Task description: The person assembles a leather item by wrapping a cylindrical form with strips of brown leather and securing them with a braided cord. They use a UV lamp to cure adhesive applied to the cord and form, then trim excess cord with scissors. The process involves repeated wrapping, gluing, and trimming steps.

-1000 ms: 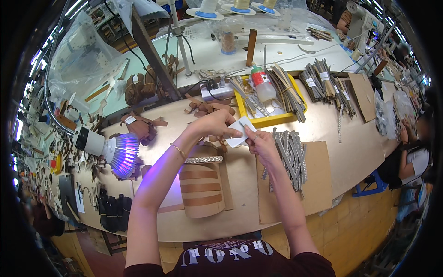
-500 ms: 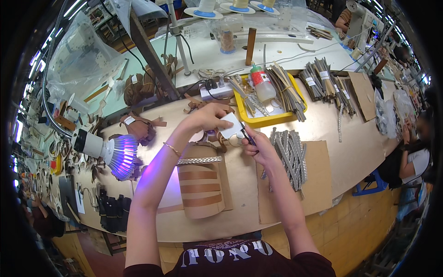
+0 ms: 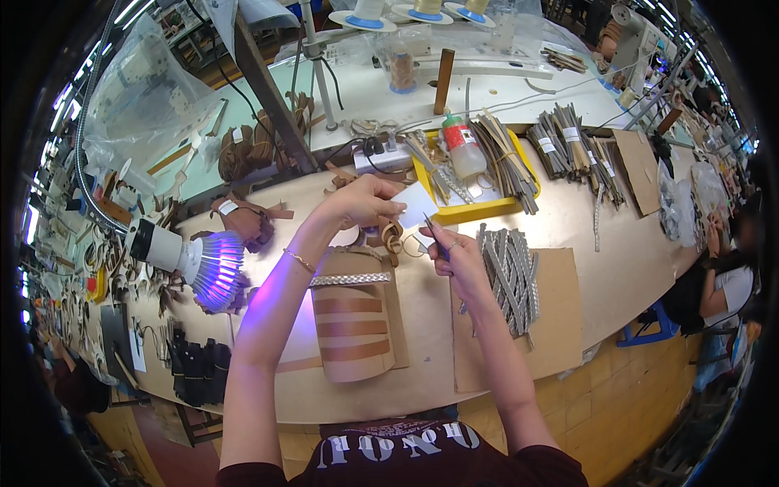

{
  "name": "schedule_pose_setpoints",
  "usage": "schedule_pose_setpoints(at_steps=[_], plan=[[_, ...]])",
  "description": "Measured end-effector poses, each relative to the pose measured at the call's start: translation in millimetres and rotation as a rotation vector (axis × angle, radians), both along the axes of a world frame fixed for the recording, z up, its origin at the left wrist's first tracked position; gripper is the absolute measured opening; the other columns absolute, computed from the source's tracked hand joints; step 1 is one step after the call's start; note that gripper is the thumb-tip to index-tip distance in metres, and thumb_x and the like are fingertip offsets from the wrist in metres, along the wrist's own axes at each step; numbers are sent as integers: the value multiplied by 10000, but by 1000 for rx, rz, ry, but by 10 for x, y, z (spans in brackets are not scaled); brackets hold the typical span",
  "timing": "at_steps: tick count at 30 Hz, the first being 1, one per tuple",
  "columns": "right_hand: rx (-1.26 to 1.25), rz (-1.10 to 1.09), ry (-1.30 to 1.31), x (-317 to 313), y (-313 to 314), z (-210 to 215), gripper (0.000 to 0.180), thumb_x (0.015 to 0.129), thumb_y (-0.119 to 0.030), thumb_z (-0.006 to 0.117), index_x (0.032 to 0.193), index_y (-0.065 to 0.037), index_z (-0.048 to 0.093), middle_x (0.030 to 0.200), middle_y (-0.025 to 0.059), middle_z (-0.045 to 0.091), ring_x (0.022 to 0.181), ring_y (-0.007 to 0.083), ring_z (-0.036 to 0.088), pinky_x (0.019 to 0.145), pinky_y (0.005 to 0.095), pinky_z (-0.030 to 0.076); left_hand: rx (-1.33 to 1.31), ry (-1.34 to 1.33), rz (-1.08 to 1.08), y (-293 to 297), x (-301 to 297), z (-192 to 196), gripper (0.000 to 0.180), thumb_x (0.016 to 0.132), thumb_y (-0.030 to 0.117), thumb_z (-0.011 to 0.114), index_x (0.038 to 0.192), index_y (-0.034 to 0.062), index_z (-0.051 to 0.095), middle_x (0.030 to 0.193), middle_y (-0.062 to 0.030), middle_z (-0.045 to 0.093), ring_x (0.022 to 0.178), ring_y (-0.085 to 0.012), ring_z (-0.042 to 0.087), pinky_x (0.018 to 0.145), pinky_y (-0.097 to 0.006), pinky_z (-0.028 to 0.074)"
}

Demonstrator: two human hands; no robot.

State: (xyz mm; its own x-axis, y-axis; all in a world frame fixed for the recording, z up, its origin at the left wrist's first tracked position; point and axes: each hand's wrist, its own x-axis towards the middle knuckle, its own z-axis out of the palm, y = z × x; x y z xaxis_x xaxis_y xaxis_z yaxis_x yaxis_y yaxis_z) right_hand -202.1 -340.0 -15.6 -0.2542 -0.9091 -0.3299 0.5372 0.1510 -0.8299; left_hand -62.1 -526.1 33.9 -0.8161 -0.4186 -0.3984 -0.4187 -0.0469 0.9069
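Observation:
My left hand [image 3: 369, 203] pinches a white card-like piece [image 3: 416, 203] above the table, its fingers along the piece's left edge. Just right of and below that piece, my right hand [image 3: 460, 258] is closed round a small pair of dark-handled scissors [image 3: 436, 236], blades pointing up and left. A small pale scrap [image 3: 423, 241] shows beside the scissors; whether it is loose I cannot tell. Brown leather strips [image 3: 391, 240] lie under the hands. Nearer me stands a curved tan form [image 3: 357, 375] with brown bands across it and a silver braided strip [image 3: 350, 280] along its top.
A yellow tray [image 3: 479, 213] holds a red-labelled glue bottle [image 3: 465, 152] and bundled strips. Silver braided strips [image 3: 510, 280] rest on cardboard [image 3: 560, 316] at right. A lit lamp [image 3: 213, 272] stands left of my forearm. Spools [image 3: 363, 18] sit at the back; a person [image 3: 726, 288] is at right.
The white piece has shifted slightly up and right in my left hand. The scissors, earlier against its edge, now sit a little below and apart from it.

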Motion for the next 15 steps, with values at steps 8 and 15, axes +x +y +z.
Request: schedule_pose_setpoints(at_steps=[8,15], plan=[[2,-9,36,-14,-48,-5,315,961,-290,604,984,17,672,601,-37,466,442,14,294,420,180,206,-45,-10,-33,101,-52,45,266,868,92,690,1084,-63,680,852,-31,670,751,-79,585,688,-236,489],[-31,0,90,-15,-20,0,323,958,-299,609,955,19,666,573,-64,405,441,16,269,420,199,192,-46,27,-27,124,-67,34,223,885,131,702,1019,-46,697,807,3,659,681,-48,546,614,-205,449]])
